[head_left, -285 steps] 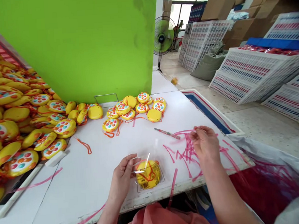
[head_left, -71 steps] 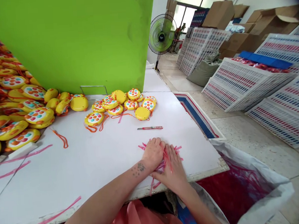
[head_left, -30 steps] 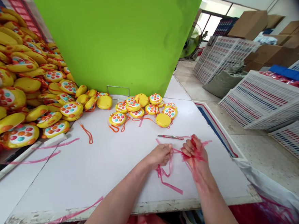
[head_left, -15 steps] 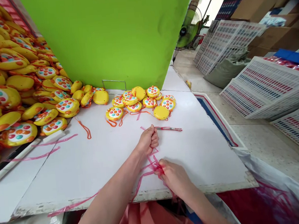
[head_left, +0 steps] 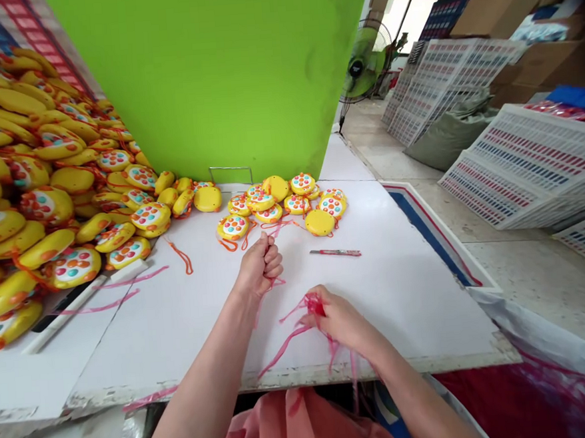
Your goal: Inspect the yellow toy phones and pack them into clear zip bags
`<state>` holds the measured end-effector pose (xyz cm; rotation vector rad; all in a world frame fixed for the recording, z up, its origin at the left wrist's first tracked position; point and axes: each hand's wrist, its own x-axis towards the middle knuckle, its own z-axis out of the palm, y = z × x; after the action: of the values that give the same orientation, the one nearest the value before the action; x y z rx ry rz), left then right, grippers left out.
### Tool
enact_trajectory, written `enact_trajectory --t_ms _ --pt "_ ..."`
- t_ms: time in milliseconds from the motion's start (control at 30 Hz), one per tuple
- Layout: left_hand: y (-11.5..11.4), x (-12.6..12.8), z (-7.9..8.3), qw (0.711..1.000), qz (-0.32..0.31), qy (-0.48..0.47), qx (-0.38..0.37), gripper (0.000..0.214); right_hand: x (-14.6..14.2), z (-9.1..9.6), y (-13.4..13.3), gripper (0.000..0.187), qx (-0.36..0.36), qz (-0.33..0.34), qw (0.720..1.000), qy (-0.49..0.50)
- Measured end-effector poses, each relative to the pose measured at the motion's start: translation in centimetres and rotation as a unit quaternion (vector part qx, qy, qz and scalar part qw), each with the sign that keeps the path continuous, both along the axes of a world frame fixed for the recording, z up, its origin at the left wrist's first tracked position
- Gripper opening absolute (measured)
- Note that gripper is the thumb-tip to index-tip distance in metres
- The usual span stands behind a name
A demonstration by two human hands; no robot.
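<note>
My left hand (head_left: 262, 266) is closed in a fist over the table, just in front of the small heap of yellow toys. Thin pink plastic ribbon (head_left: 278, 282) shows at its lower and upper sides. Nearer the table's front edge, my right hand (head_left: 337, 319) grips a crumpled bunch of pink plastic ribbon (head_left: 314, 304), whose loose ends trail left and down. A slim cutter knife (head_left: 336, 253) lies flat between the hands and the toys. Several yellow toys (head_left: 233, 227) with coloured buttons and orange cords are heaped beyond my left hand.
A big pile of similar yellow toys (head_left: 61, 145) fills the left. Behind the table stands a green panel (head_left: 212, 71). Pink strips (head_left: 135, 277) and an orange cord loop (head_left: 181, 257) lie on the left. White crates (head_left: 510, 174) and a fan (head_left: 359, 67) stand at right.
My left hand has moved left and slightly up, away from the knife. The right hand has risen a little with its pink bunch, and the two hands are farther apart.
</note>
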<state>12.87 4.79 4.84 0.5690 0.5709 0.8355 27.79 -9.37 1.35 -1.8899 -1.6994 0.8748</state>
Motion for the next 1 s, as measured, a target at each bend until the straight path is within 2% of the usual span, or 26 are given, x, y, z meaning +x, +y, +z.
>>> enact_trajectory --t_ms 67,100,133,167,200,267,333,367,400,433,500,533,567,600,633,667,767,800,833,900,1000 --pt "-1.2 -1.1 -0.1 0.996 -0.022 0.069 0.042 0.031 0.0 0.1 -0.8 0.025 -0.019 0.021 0.996 -0.085" --pt "-2.1 -1.6 -0.3 0.987 -0.045 0.127 0.085 0.032 0.1 0.0 -1.2 0.020 -0.024 0.027 0.992 -0.121" --pt "-3.1 -2.1 -0.5 0.967 -0.074 0.198 0.141 0.034 0.3 -0.2 -1.6 0.013 -0.025 0.034 0.988 -0.147" --pt "-4.3 -2.6 -0.8 0.932 -0.106 0.274 0.212 0.033 0.6 -0.4 -2.0 0.009 -0.021 0.040 0.986 -0.160" --pt "-5.6 -2.9 -1.2 0.881 -0.139 0.351 0.287 0.031 0.9 -0.6 -2.3 0.010 -0.013 0.043 0.986 -0.162" --pt "-8.1 -3.4 -2.1 0.746 -0.194 0.492 0.405 0.022 1.4 -1.1 -2.7 0.012 0.029 0.017 0.991 -0.129" --pt "-10.0 -3.6 -3.1 0.602 -0.247 0.607 0.456 0.025 1.8 -1.2 -2.9 0.009 0.074 -0.038 0.996 -0.040" --pt "-10.7 -3.6 -3.5 0.549 -0.265 0.635 0.474 0.023 1.8 -1.2 -2.9 0.010 0.079 -0.062 0.995 0.025" --pt "-11.2 -3.5 -3.7 0.511 -0.281 0.648 0.490 0.019 1.8 -1.0 -3.0 0.014 0.073 -0.079 0.989 0.098" --pt "-11.4 -3.4 -3.7 0.486 -0.294 0.648 0.507 0.017 1.7 -0.8 -3.0 0.018 0.063 -0.087 0.980 0.167" --pt "-11.3 -3.2 -3.1 0.466 -0.313 0.629 0.538 0.020 1.4 -0.2 -3.1 0.026 0.045 -0.082 0.958 0.271" --pt "-11.2 -3.1 -2.4 0.470 -0.321 0.613 0.548 0.021 1.3 0.0 -3.2 0.028 0.043 -0.077 0.949 0.303" --pt "-10.9 -3.0 -1.6 0.486 -0.328 0.590 0.555 0.020 1.3 0.2 -3.2 0.030 0.044 -0.072 0.942 0.325" --pt "-10.7 -2.9 -0.7 0.520 -0.333 0.559 0.554 0.017 1.3 0.3 -3.3 0.031 0.043 -0.070 0.936 0.343" --pt "-10.5 -2.7 0.2 0.570 -0.335 0.518 0.543 0.013 1.4 0.4 -3.4 0.033 0.037 -0.070 0.930 0.359" --pt "-10.4 -2.5 0.9 0.635 -0.329 0.469 0.519 0.013 1.5 0.4 -3.6 0.035 0.026 -0.073 0.923 0.377" --pt "-10.3 -1.2 1.9 0.847 -0.246 0.294 0.368 0.027 1.5 0.4 -4.1 0.037 -0.016 -0.090 0.885 0.456" --pt "-10.4 -0.5 1.8 0.900 -0.198 0.238 0.306 0.030 1.4 0.5 -4.3 0.037 -0.031 -0.088 0.871 0.483" --pt "-10.6 0.3 1.5 0.939 -0.142 0.189 0.250 0.032 1.2 0.7 -4.5 0.037 -0.041 -0.080 0.861 0.501" --pt "-11.0 1.9 0.8 0.975 -0.036 0.125 0.179 0.034 0.7 1.2 -4.6 0.044 -0.041 -0.042 0.861 0.506" --pt "-11.7 3.9 0.3 0.984 0.049 0.097 0.144 0.038 0.0 1.8 -4.4 0.051 -0.011 0.032 0.879 0.475"
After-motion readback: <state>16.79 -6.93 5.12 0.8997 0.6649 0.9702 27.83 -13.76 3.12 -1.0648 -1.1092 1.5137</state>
